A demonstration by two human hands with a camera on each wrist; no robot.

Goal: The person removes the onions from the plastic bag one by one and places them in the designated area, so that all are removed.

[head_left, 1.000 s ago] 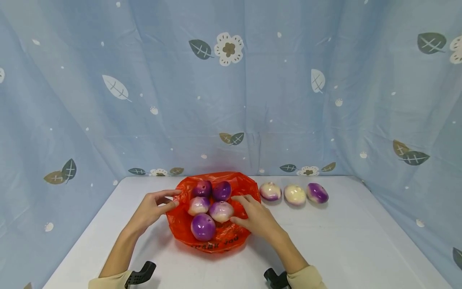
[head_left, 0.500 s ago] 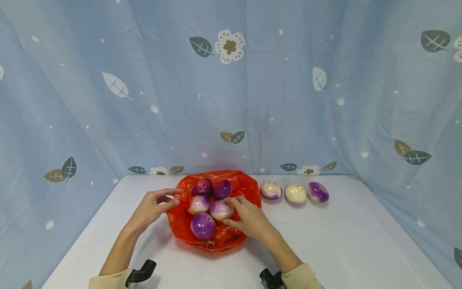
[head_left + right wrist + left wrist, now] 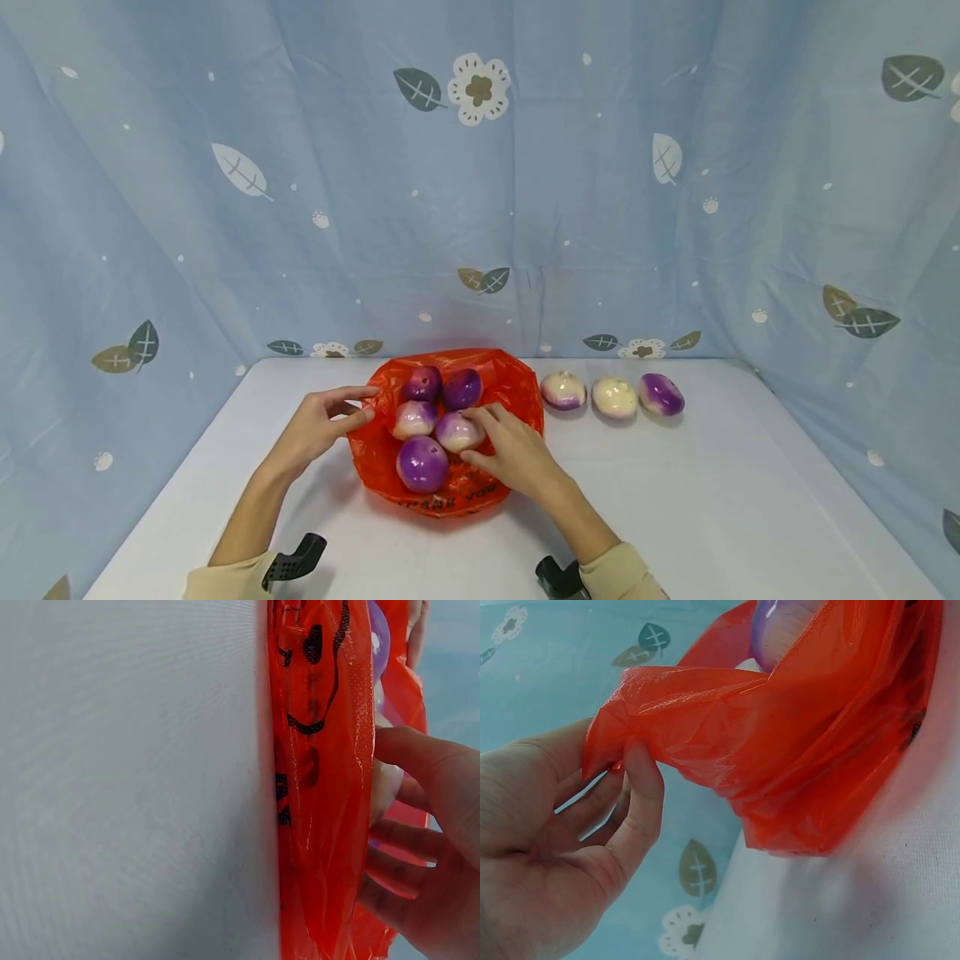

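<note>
A red plastic bag (image 3: 367, 462) stands spread wide on the table, several glossy purple-and-white onions inside it. My left hand (image 3: 318, 425) pinches the bag's left rim between thumb and fingers; the left wrist view shows the red film (image 3: 705, 742) drawn out to the fingertips. Reaching in over the right rim, my right hand (image 3: 517, 450) has its thumb and fingers around the right-hand white-and-purple onion (image 3: 457, 433). In the right wrist view the bag's wall covers part of that onion (image 3: 386, 784). A purple onion (image 3: 422, 464) lies nearest the bag's front.
Three more onions stand in a row right of the bag: one pale with a purple base (image 3: 563, 391), one cream (image 3: 614, 398) and one purple (image 3: 662, 395). A patterned blue curtain (image 3: 585, 208) hangs behind the white table (image 3: 712, 500).
My right hand has moved left and closed its fingers around the onion, which has tilted slightly. My left hand keeps its hold on the bag's rim.
</note>
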